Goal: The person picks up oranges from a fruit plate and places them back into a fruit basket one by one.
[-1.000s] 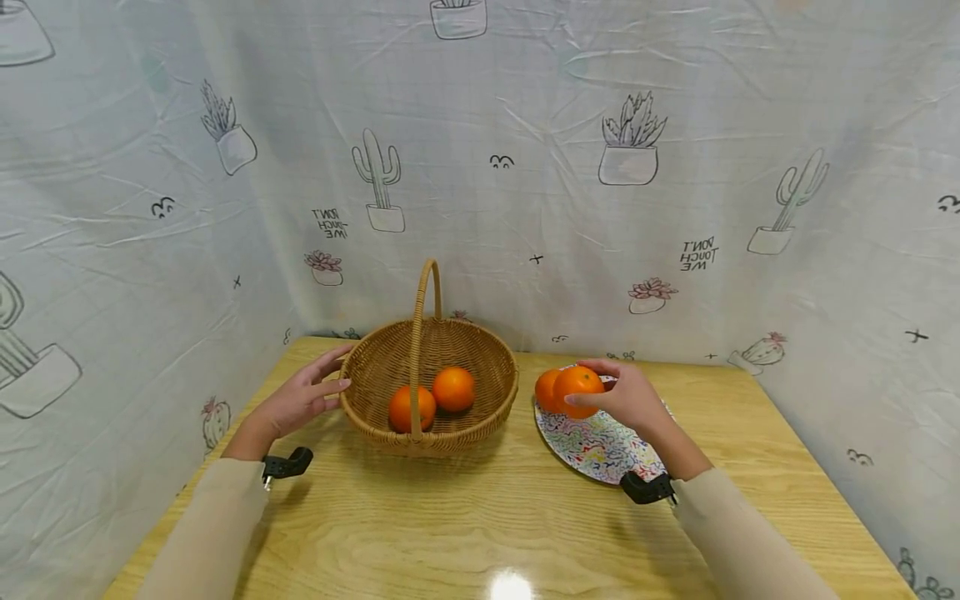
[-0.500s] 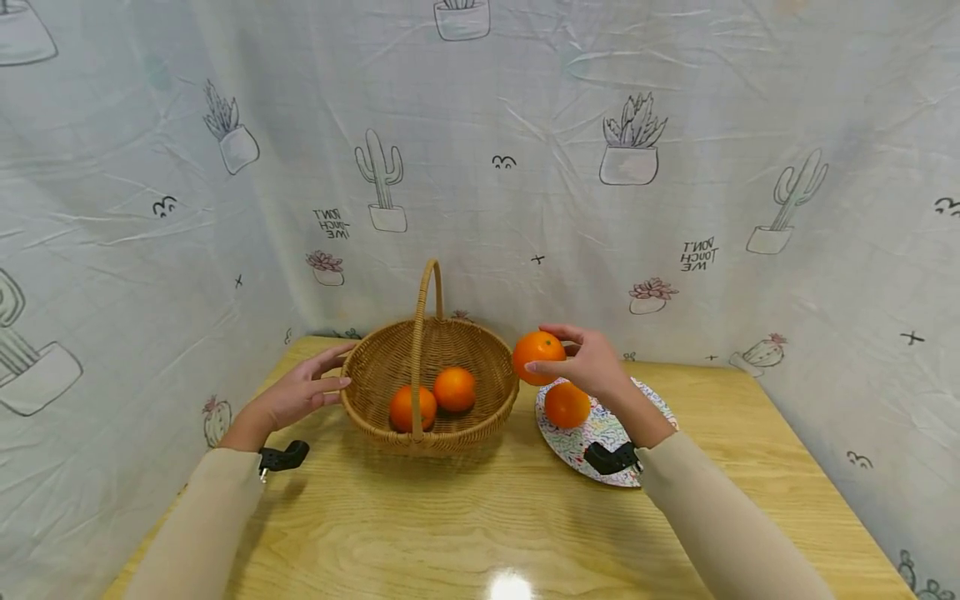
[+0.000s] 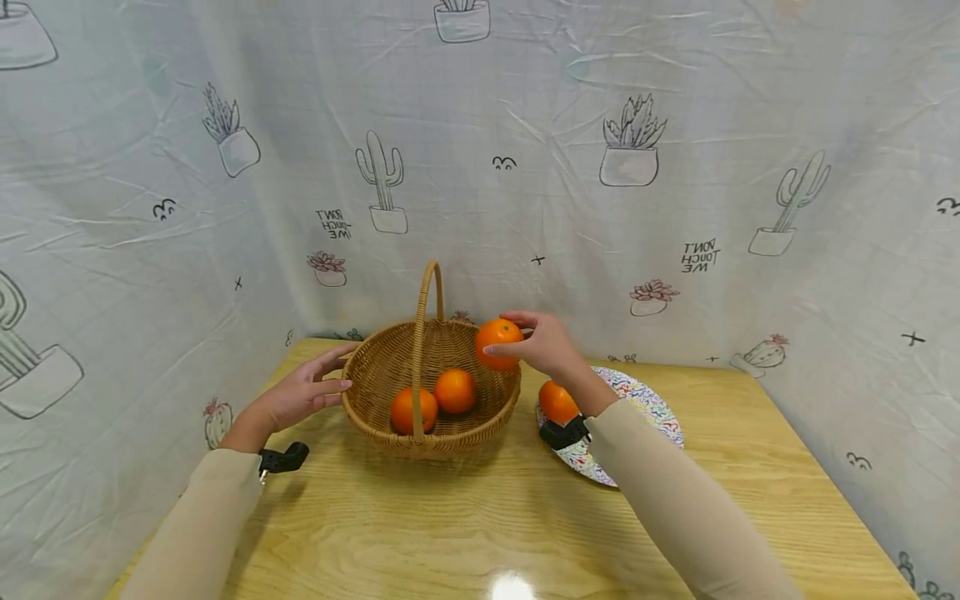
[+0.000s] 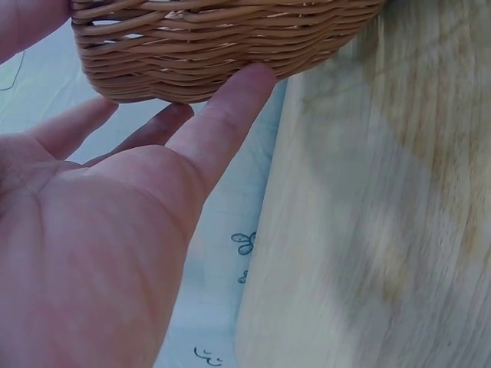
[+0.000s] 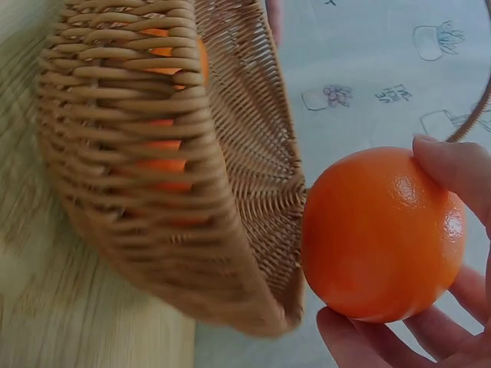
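Two oranges (image 3: 455,392) lie in the basket (image 3: 390,367); third orange (image 3: 499,346) clamped between right hand (image 3: 551,343) thumb and fingers at its right rim, unreleased. Left hand (image 3: 300,396), fingers apart, touches basket's left side. Judged about half done: fourth orange (image 3: 557,402) remains on plate (image 3: 648,404), right.

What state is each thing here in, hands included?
Basket: upright
Handle: standing up
Front orange: in the basket, partly behind the handle
Back orange: in the basket
Held orange: aloft, by the basket's right rim
Right hand: gripping that orange
Left hand: touching the basket
Plate: flat, partly hidden
Plate orange: resting on the plate
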Motion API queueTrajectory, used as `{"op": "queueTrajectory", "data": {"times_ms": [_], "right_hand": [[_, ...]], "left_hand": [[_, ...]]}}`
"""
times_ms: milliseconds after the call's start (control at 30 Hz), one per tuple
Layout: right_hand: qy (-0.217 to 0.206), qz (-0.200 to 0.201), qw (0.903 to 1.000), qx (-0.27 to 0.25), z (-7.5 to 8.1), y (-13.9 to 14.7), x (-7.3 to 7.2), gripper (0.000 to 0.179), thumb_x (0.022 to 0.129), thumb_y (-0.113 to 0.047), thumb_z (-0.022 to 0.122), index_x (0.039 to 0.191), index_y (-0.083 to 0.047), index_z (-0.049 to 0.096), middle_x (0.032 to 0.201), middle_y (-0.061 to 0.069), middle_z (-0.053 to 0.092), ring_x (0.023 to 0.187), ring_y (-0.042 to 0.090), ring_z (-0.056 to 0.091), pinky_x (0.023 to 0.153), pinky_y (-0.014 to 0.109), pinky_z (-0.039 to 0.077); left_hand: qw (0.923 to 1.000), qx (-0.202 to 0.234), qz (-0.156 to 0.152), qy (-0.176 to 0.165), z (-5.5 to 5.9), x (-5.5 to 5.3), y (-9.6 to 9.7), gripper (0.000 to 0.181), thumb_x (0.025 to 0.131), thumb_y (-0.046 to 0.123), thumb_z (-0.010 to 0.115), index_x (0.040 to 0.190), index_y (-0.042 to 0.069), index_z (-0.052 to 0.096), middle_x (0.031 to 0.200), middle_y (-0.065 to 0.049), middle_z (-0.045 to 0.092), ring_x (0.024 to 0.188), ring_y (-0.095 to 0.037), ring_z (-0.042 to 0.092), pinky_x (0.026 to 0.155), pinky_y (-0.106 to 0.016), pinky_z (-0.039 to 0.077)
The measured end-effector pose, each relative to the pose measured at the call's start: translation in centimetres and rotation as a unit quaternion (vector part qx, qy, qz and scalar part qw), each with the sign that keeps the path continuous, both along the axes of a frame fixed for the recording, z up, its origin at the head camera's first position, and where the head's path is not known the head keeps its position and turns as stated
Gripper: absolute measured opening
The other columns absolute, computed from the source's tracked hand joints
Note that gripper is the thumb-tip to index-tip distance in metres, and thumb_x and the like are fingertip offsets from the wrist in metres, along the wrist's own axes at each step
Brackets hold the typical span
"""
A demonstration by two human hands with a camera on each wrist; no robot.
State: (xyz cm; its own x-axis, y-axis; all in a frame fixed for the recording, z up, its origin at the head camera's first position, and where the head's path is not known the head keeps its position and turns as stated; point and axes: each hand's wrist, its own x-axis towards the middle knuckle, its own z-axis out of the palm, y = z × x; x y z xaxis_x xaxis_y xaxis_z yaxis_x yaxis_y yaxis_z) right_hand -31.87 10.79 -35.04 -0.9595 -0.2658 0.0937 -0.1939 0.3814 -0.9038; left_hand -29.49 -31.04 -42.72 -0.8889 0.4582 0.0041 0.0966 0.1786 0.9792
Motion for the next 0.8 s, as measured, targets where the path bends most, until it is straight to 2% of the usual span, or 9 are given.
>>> {"op": "queueTrajectory", "data": {"times_ms": [267,400,500,667,800], "right_hand": [[-0.007,0.004,0.9996,0.029,0.1,-3.3,-1.7,0.069,0.078,-0.027,0.091,0.140,-0.012,0.064,0.136,0.014,0.063,0.114,0.029,0.066,0.090,0.037,0.061],[-0.016,0.009,0.9997,0.016,0.3,-4.8,-2.3,0.066,0.079,-0.024,0.090,0.137,-0.007,0.065,0.132,0.015,0.066,0.112,0.029,0.067,0.091,0.037,0.060],[-0.010,0.004,0.9996,0.026,0.1,-5.7,-2.8,0.063,0.078,-0.026,0.091,0.133,-0.007,0.068,0.126,0.013,0.070,0.109,0.027,0.068,0.090,0.036,0.060],[0.000,-0.018,0.9977,0.065,-0.7,-6.6,-3.6,0.060,0.075,-0.031,0.093,0.126,-0.008,0.073,0.118,0.012,0.073,0.103,0.024,0.068,0.085,0.032,0.059],[0.007,-0.029,0.9950,0.095,-1.0,-7.1,-3.9,0.055,0.073,-0.033,0.093,0.119,-0.007,0.076,0.112,0.010,0.075,0.097,0.024,0.067,0.080,0.031,0.057]], "left_hand": [[0.9999,-0.010,0.002,0.003,-0.1,0.1,0.0,0.076,0.106,0.014,0.057,0.167,0.015,0.012,0.168,-0.027,0.009,0.148,-0.054,0.026,0.104,-0.036,0.055],[0.9999,-0.013,0.005,0.007,-0.1,0.2,-0.1,0.075,0.106,0.015,0.056,0.167,0.015,0.011,0.168,-0.027,0.009,0.148,-0.055,0.026,0.103,-0.036,0.055],[0.9998,-0.016,0.010,0.007,-0.1,0.3,-0.1,0.076,0.106,0.015,0.057,0.167,0.016,0.012,0.168,-0.027,0.010,0.147,-0.053,0.028,0.103,-0.034,0.055],[0.9997,-0.020,0.012,0.004,-0.2,0.3,-0.1,0.075,0.107,0.016,0.056,0.167,0.017,0.012,0.168,-0.027,0.010,0.147,-0.049,0.033,0.103,-0.034,0.055],[0.9999,-0.012,0.009,0.006,-0.3,0.3,0.0,0.074,0.107,0.016,0.055,0.167,0.016,0.011,0.168,-0.027,0.010,0.147,-0.051,0.031,0.102,-0.033,0.055]]}}
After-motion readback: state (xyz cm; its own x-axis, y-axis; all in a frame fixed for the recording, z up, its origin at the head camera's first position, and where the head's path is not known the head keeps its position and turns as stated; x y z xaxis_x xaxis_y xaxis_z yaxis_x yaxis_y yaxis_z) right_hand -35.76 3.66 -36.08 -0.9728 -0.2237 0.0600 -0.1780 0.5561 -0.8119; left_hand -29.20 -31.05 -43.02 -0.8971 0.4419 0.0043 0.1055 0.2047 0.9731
